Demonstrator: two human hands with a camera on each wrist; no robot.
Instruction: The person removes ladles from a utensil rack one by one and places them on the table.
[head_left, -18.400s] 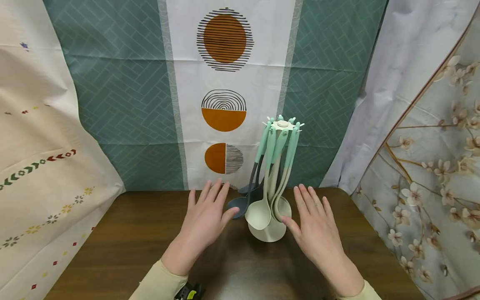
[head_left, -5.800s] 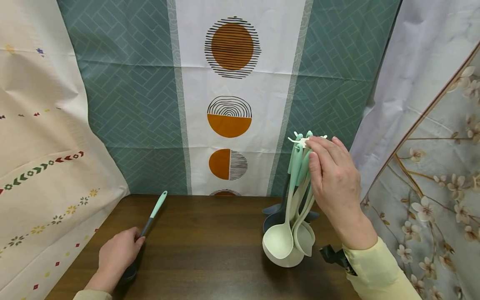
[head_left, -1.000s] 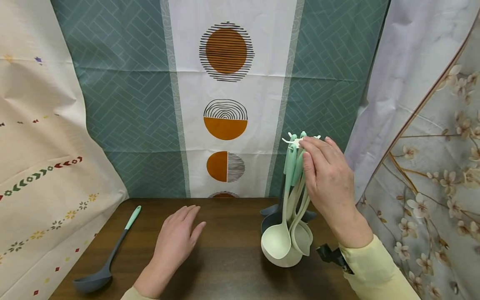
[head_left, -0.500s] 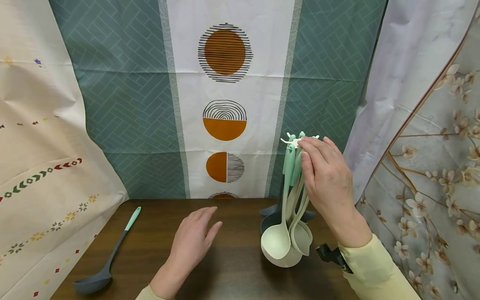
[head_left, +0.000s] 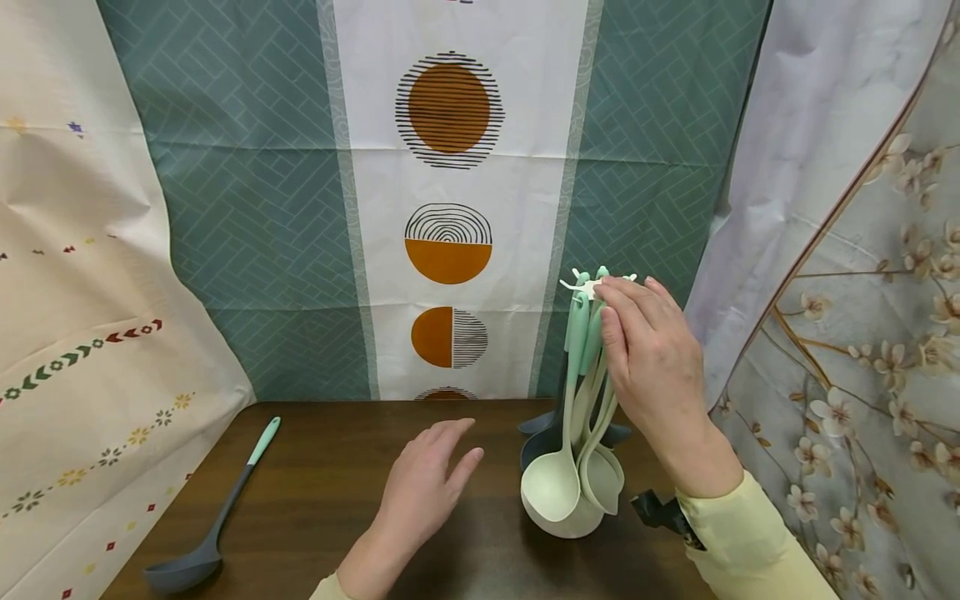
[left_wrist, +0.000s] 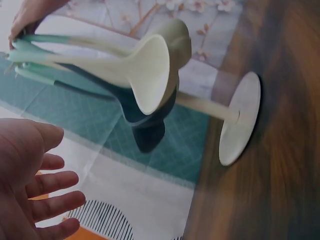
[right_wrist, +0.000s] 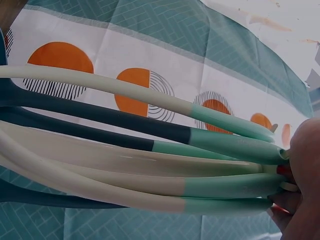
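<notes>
A cream utensil stand carries several hanging kitchen utensils with mint-green handles, some cream and some dark grey-blue. At its top my right hand holds the hooked crown; in the right wrist view its fingers wrap in among the handle ends. A cream ladle hangs at the front of the stand. My left hand is in the air left of the stand, fingers apart and holding nothing, with its palm toward the utensils in the left wrist view. Far left, a dark grey ladle lies on the table.
The brown wooden table ends at a green and white patterned cloth behind. A cream cloth borders the left side and a floral curtain the right.
Over the last second my left hand has moved right toward the stand. The grey ladle, in my left hand several seconds ago, now lies free on the table. My right hand stays on the stand's top.
</notes>
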